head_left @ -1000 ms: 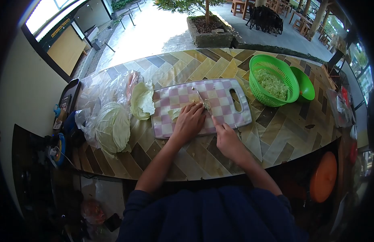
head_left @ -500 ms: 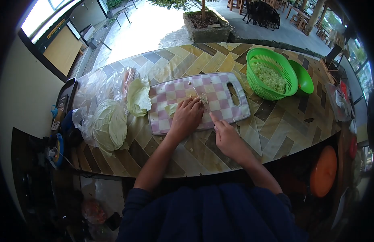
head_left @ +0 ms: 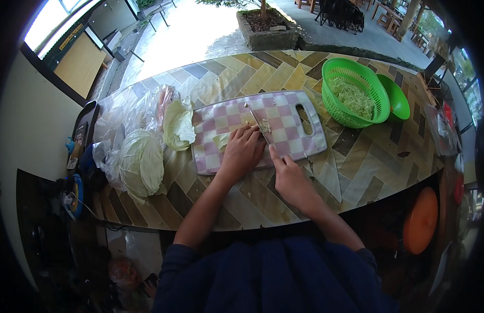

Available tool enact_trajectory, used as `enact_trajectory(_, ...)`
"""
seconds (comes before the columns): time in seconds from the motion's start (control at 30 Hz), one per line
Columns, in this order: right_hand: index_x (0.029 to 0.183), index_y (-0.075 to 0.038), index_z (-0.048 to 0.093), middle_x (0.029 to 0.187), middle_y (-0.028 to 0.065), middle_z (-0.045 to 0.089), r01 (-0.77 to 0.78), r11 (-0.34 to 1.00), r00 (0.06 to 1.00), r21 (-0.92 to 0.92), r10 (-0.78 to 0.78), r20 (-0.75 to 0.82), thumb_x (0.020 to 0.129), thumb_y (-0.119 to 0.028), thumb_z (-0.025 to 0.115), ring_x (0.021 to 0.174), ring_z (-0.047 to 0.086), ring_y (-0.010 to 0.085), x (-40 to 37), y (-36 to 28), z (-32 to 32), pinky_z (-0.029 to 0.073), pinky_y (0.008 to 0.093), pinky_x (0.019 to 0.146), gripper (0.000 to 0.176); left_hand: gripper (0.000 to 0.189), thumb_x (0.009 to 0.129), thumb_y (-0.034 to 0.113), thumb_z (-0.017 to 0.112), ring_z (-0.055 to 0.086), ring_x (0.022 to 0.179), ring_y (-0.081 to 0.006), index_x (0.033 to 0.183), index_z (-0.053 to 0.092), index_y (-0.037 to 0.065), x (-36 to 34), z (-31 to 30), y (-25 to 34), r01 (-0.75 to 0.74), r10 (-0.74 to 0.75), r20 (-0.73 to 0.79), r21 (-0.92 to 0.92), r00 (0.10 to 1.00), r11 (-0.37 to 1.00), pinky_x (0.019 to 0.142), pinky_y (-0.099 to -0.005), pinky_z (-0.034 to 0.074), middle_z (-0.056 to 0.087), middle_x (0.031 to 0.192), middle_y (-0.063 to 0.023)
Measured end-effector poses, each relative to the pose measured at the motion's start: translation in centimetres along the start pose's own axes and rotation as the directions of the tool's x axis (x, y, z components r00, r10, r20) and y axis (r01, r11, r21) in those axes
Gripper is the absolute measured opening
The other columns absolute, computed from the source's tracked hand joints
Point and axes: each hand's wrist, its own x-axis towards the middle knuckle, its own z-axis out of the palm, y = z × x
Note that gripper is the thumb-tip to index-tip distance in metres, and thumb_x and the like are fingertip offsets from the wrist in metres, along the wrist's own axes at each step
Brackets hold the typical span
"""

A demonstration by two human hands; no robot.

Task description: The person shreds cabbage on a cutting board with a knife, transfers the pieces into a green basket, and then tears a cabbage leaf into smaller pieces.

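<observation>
The tiled bench carries a checked cutting board at its middle, a whole cabbage toward the left edge and a green basket of shreds near the far right corner. On the board's near half, the left hand – fingers curled together – presses down a cabbage piece; the right hand is closed around the knife, blade just beside the left fingertips.

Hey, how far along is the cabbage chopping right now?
Done: the green perforated plastic basket holds a heap of shredded cabbage. In hand: the left hand pins a small pale cabbage piece on the pink-and-white checked cutting board while the right hand holds a steel knife to it. Left: a whole pale green cabbage head and loose cabbage leaves lie beside the board.
</observation>
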Motion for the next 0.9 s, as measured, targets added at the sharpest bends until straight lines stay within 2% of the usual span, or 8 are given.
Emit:
enact_trajectory(0.07,0.148,-0.004,0.031,0.106,0.0286,0.053,-0.015,1.000,1.000,-0.017,0.015,-0.004,0.087,0.001,0.043,0.091,0.059,0.0468,0.8,0.1,0.5,0.049,0.0506,0.081,0.063,0.029,0.087,0.017,0.062,0.051,0.122,-0.0326,0.109,0.062,0.000,0.1,0.0,0.0,0.002,-0.002,0.004,0.000,1.000,1.000,0.104,-0.0437,0.038,0.061,0.124,-0.0144)
enact_trajectory(0.17,0.148,-0.003,0.031,0.104,0.0292,0.053,0.042,0.999,0.999,0.015,-0.042,-0.034,0.087,0.001,0.043,0.091,0.059,0.0468,2.0,0.7,0.5,0.049,0.0505,0.081,0.061,0.029,0.088,0.017,0.060,0.050,0.122,-0.0331,0.110,0.062,0.000,0.0,-0.2,-0.2,0.007,-0.007,0.007,-0.026,1.000,1.000,0.103,-0.0433,0.039,0.060,0.124,-0.0148)
enact_trajectory(0.33,0.146,-0.002,0.034,0.101,0.0280,0.055,0.028,0.999,0.999,0.041,-0.027,-0.027,0.089,-0.001,0.045,0.093,0.058,0.0458,0.7,1.2,-0.4,0.048,0.0502,0.082,0.058,0.031,0.089,0.017,0.059,0.051,0.121,-0.0332,0.114,0.062,-0.001,0.0,-0.9,0.1,0.029,-0.026,0.049,-0.059,0.998,0.998,0.103,-0.0426,0.040,0.060,0.122,-0.0158)
enact_trajectory(0.43,0.146,-0.004,0.036,0.099,0.0271,0.055,0.030,0.998,0.998,0.058,-0.027,-0.056,0.090,-0.002,0.046,0.092,0.058,0.0451,0.4,1.3,-0.7,0.047,0.0498,0.082,0.057,0.030,0.090,0.016,0.058,0.053,0.120,-0.0323,0.115,0.062,-0.001,0.0,-0.6,-0.3,0.016,-0.015,0.015,-0.076,1.000,0.997,0.103,-0.0426,0.040,0.061,0.121,-0.0153)
enact_trajectory(0.67,0.144,-0.005,0.040,0.096,0.0246,0.056,0.060,0.996,0.994,0.069,-0.054,-0.091,0.091,-0.001,0.047,0.090,0.058,0.0421,-0.1,0.6,-0.5,0.047,0.0465,0.080,0.054,0.025,0.089,0.016,0.058,0.053,0.119,-0.0306,0.109,0.064,0.000,-0.2,0.3,-1.0,-0.054,0.054,0.002,-0.008,0.999,0.999,0.103,-0.0417,0.040,0.061,0.120,-0.0133)
enact_trajectory(0.73,0.145,-0.005,0.039,0.098,0.0245,0.055,0.062,0.996,0.994,0.071,-0.055,-0.091,0.091,-0.001,0.047,0.089,0.058,0.0423,-0.5,0.2,-0.6,0.047,0.0464,0.080,0.054,0.025,0.088,0.015,0.059,0.053,0.120,-0.0304,0.108,0.063,0.000,-0.3,0.4,-1.1,-0.068,0.068,0.010,0.026,0.998,0.997,0.103,-0.0420,0.040,0.061,0.121,-0.0133)
enact_trajectory(0.9,0.146,-0.006,0.036,0.103,0.0253,0.054,0.015,0.999,0.999,0.040,-0.014,-0.036,0.090,-0.001,0.047,0.089,0.059,0.0437,-0.8,-0.1,-0.3,0.048,0.0476,0.079,0.057,0.027,0.087,0.015,0.060,0.052,0.120,-0.0316,0.109,0.062,0.000,-0.2,0.1,-0.8,-0.032,0.032,0.012,-0.022,0.999,0.999,0.103,-0.0430,0.040,0.060,0.122,-0.0146)
